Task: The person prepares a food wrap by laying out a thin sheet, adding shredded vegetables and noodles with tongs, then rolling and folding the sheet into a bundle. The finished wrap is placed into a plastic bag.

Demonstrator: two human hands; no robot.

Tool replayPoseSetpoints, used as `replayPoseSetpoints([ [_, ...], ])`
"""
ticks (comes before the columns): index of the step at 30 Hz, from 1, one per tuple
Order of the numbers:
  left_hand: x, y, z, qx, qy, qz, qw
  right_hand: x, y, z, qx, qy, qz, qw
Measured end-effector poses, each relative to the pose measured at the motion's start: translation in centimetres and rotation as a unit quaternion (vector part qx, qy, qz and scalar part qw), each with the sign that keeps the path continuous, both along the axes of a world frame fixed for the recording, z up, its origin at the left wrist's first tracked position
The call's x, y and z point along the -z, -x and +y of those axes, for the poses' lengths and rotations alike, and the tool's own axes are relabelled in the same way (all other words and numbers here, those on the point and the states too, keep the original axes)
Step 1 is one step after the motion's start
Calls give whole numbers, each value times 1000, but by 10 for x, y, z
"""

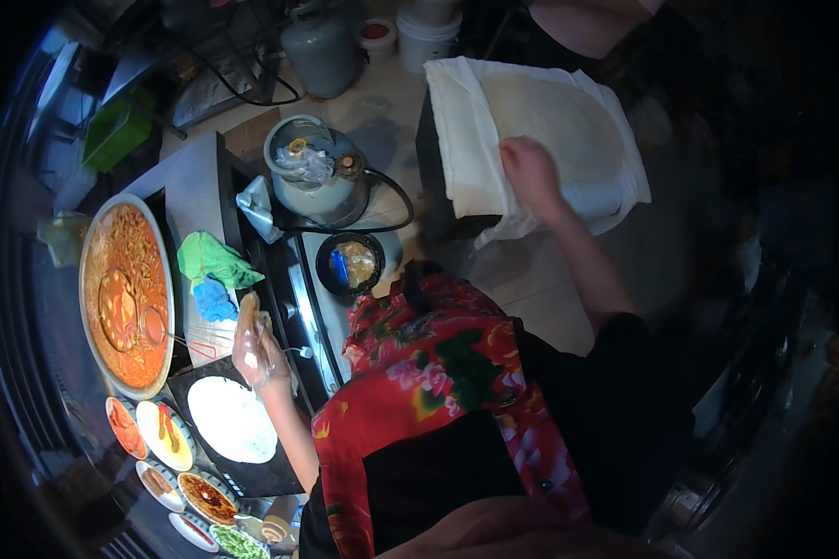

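Note:
My left hand (259,348), in a clear plastic glove, hovers over the counter's near edge with its fingers stretched out and nothing visible in them. Just below it, a white round sheet (233,419) lies on a black square plate (284,470). A green cloth (213,261) and a blue cloth (214,300) lie just beyond that hand. Reaching out to the right, my bare right hand (531,177) has its fingers curled on the white cloth (471,140) draped over a dark box. Under the cloth's fold, a pale rounded surface (559,126) shows.
A wide pan of red-orange stew (140,252) with a ladle stands at the left. Bowls of toppings (166,436) line the counter below it. Gas cylinders (319,177), a hose (405,200), a black bin (350,264) and white buckets (429,42) stand on the floor.

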State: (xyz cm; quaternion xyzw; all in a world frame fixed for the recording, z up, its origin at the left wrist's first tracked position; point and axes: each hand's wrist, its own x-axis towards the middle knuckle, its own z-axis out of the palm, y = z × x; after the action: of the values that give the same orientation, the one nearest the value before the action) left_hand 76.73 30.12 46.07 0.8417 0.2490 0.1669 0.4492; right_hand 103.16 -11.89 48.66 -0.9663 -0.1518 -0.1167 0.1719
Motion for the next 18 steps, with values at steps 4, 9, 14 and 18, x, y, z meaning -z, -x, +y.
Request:
replayPoseSetpoints([
  [4,-40,-78,-63,141,-131,14,981,19,-42,-94,79,15,-3,997],
  [9,-79,-163,-152,366,-225,-95,898,35,-80,-123,34,59,23,997],
  [14,-71,-245,-233,480,-158,-178,844,26,-94,-147,91,-250,134,955],
  [18,-44,-333,-324,521,-141,-240,807,27,-113,-173,69,-511,274,812],
])
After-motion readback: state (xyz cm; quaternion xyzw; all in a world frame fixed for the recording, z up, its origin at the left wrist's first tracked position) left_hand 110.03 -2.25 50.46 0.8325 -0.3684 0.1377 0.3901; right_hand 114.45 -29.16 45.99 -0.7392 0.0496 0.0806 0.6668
